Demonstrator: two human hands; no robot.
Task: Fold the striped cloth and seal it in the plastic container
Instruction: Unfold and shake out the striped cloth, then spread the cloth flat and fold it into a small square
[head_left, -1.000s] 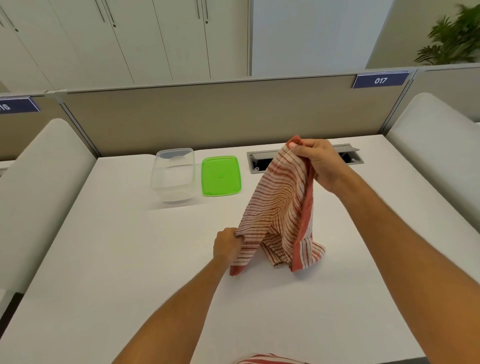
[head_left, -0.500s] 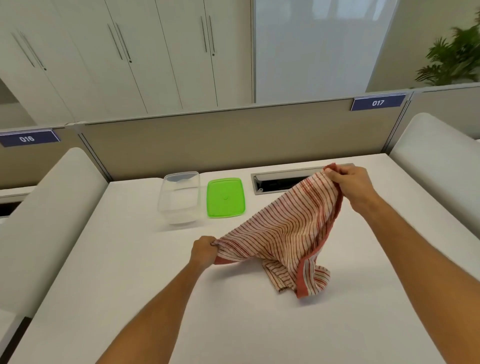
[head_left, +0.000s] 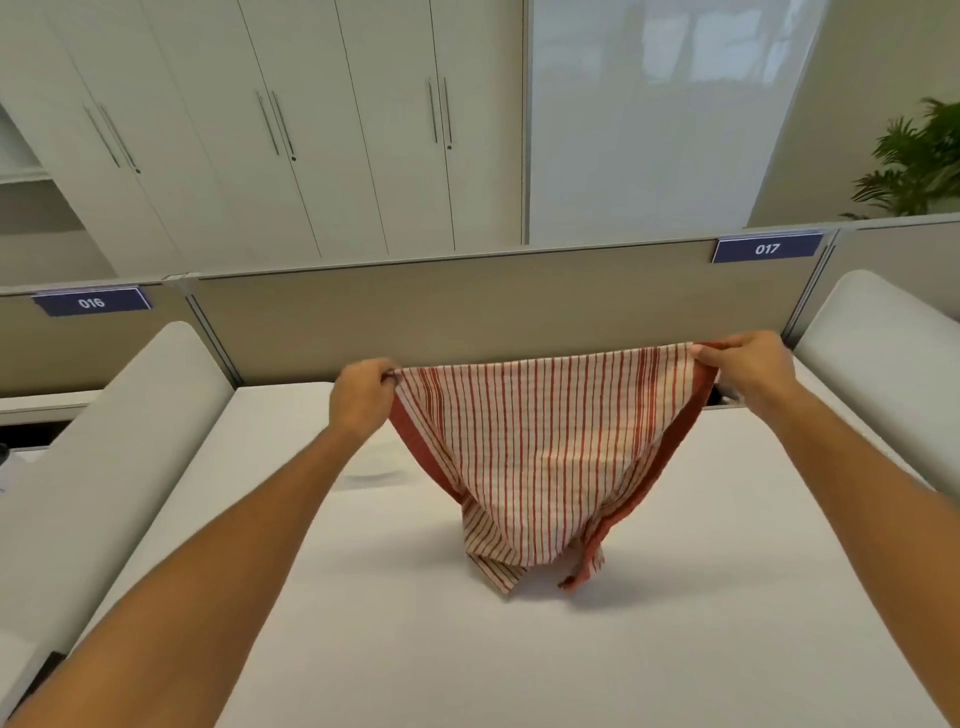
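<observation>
Red-striped: 1 cloth (head_left: 540, 447) between 2 hands: left hand (head_left: 361, 397), right hand (head_left: 748, 371).

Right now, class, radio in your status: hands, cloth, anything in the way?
Left hand and right hand each pinching a top corner. Striped cloth stretched wide, unfolded, bottom bunched on the white desk. Container hidden from view; desk in front unobstructed.

head cam, fwd-down, close over desk (head_left: 519, 649)

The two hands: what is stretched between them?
In the head view, the striped cloth spans the gap, its top edge pinched by the left hand and right hand; its lower end droops to the white table.
</observation>
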